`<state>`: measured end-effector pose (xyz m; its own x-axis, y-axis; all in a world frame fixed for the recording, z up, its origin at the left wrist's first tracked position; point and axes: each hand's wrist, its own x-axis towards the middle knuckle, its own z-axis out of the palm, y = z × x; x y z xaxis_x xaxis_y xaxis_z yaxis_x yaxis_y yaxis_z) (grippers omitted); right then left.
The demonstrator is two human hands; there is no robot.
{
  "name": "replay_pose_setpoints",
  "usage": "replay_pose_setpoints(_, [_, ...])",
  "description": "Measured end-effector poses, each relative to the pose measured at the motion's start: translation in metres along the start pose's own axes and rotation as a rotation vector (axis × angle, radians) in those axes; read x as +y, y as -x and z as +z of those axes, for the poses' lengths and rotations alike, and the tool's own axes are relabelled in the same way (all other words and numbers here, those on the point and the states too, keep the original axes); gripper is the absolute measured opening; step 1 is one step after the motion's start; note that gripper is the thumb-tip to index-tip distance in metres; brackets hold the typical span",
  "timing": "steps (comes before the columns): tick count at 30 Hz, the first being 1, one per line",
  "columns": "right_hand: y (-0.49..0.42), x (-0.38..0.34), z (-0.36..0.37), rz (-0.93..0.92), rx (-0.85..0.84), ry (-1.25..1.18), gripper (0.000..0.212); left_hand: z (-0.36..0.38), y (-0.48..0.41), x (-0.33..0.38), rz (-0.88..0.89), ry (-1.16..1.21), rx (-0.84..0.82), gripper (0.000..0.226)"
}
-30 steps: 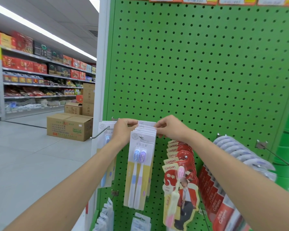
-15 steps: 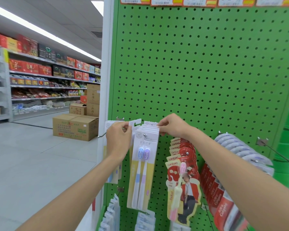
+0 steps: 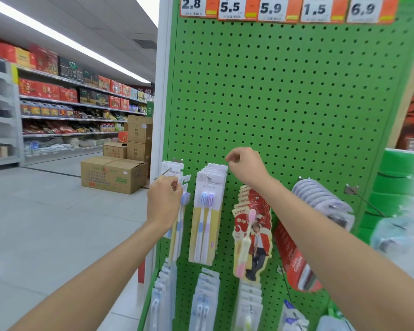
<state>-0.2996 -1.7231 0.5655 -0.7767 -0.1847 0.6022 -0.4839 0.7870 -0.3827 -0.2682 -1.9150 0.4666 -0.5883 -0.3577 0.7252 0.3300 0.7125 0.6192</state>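
While the left hand (image 3: 164, 199) pinches its white card top between thumb and curled fingers, the toothbrush pack (image 3: 180, 225) hangs down behind the hand, at the left edge of the green pegboard (image 3: 285, 103). Its hang tab sits just right of the tip of the left hook (image 3: 166, 172); whether it touches the wire cannot be told. One more white card (image 3: 173, 166) sits at the far end of that hook, against the board.

Just right of the held pack, a stack of like packs (image 3: 207, 211), each with a blue and a purple brush on a yellow card, hangs on the next hook. The right hand (image 3: 247, 167) is raised above the stack's upper right corner, its fingers curled in with nothing visible in them, clear of the cards.

Further right hang red toothbrush cards (image 3: 251, 225) with a pink brush at the front, then red Colgate packs (image 3: 294, 254) and a row of clear blister packs (image 3: 320, 199). Below, near the bottom, more pale packs (image 3: 207, 299) hang in rows. Price tags (image 3: 270, 8) run along the board's top edge.

Far to the left, across the pale floor, a cardboard box (image 3: 112, 174) stands near the board's foot, and stocked shelves (image 3: 69, 103) line the aisle.
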Motion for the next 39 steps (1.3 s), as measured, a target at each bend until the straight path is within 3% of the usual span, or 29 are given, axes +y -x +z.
replay_pose_setpoints(8, [0.075,-0.034,0.015,-0.051,0.041,-0.186,0.014,-0.031,0.04,0.015,-0.059,-0.001,0.026,0.02])
replay_pose_setpoints(12, [0.125,-0.032,0.039,-0.048,0.016,-0.274,0.014,-0.039,0.058,0.014,-0.208,0.244,-0.03,0.016])
replay_pose_setpoints(19, [0.188,-0.018,0.1,0.134,-0.025,-0.463,0.049,-0.023,0.111,-0.007,-0.452,0.635,-0.264,0.005])
replay_pose_setpoints(24, [0.218,0.0,0.135,0.191,0.133,-0.448,0.056,-0.007,0.148,-0.024,-0.574,0.849,-0.326,0.008])
replay_pose_setpoints(26, [0.227,0.009,0.143,0.227,0.104,-0.521,0.051,-0.002,0.16,-0.032,-0.613,0.898,-0.368,0.011])
replay_pose_setpoints(29, [0.237,0.021,0.153,0.269,0.039,-0.688,0.019,0.007,0.171,-0.037,-0.626,0.882,-0.428,0.013])
replay_pose_setpoints(33, [0.237,0.032,0.155,0.297,0.021,-0.737,0.021,0.008,0.175,-0.038,-0.646,0.917,-0.547,0.019])
replay_pose_setpoints(37, [0.239,0.036,0.159,0.337,-0.021,-0.762,0.004,-0.001,0.179,-0.045,-0.656,0.945,-0.646,0.022])
replay_pose_setpoints(39, [0.243,0.037,0.161,0.374,-0.034,-0.789,0.012,-0.003,0.184,-0.048,-0.673,0.893,-0.675,0.02])
